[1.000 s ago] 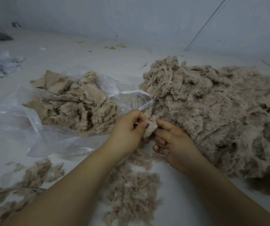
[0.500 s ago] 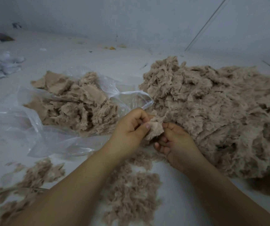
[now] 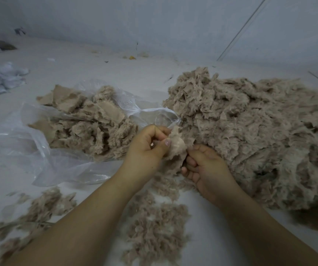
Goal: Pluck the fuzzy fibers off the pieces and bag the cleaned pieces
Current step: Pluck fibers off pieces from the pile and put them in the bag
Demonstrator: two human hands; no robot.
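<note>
Both hands meet over one fuzzy piece (image 3: 177, 144) held just above the floor (image 3: 116, 73). The left hand (image 3: 146, 148) grips its upper edge, thumb pressed against the fur; the right hand (image 3: 206, 169), fingers curled, pinches its lower edge. Left of them lies an open clear plastic bag (image 3: 39, 150) holding cleaned pieces (image 3: 89, 127). To the right sits a big heap of fuzzy pieces (image 3: 250, 131). Loose plucked fibers (image 3: 158, 231) lie scattered below the hands
</note>
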